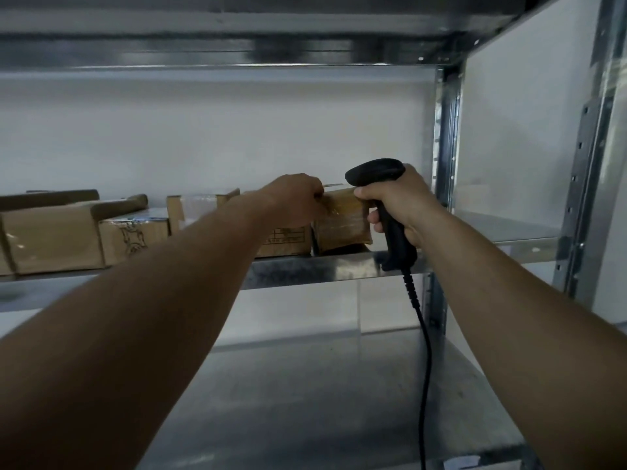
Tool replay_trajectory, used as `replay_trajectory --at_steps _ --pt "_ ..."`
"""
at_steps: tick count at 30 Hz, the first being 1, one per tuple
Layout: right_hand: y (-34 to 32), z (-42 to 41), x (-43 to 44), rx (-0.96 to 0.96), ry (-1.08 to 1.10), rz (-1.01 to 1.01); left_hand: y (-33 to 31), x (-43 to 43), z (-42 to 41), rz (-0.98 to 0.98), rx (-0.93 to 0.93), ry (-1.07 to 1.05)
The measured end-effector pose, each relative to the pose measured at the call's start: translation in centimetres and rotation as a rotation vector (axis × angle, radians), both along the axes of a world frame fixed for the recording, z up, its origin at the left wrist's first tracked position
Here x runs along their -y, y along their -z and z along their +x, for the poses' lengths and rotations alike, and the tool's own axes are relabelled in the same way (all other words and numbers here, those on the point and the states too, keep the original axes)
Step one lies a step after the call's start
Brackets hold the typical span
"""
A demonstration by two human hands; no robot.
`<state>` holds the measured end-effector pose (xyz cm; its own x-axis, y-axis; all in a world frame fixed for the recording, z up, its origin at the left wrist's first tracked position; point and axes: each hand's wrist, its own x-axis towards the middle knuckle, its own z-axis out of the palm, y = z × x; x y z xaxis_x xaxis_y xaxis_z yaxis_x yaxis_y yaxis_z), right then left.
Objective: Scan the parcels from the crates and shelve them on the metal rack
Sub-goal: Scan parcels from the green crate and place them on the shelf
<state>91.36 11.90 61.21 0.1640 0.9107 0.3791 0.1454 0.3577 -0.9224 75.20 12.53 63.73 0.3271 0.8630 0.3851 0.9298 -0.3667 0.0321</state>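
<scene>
Shiny galvanised metal rack (315, 268), matt black plastic scanner (390, 212), brown cardboard parcels (51, 239), perhaps tape-glossed

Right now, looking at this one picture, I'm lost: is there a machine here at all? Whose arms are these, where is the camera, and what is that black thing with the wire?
There is no machine here. These are a person's two bare arms, filmed by one wide-angle camera worn on the head, looking forward and down. The left hand grips the top of a brown taped parcel that stands on a shelf of the metal rack. The right hand holds a black barcode scanner by its handle, and its cable hangs down. To the left of that parcel, more cardboard parcels sit in a row on the same shelf. A lower shelf shows beneath.
</scene>
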Motion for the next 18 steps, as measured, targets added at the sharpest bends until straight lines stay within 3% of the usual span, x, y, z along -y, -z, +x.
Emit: replay_trajectory --at_steps 9,18 --pt "-1.3 1.7 3.1 0.05 0.121 0.158 -0.1 2.5 -0.8 0.136 0.132 0.09" --pt "4.3 -4.5 9.4 0.007 -0.113 0.24 5.6 9.6 -5.8 0.318 0.48 0.083"
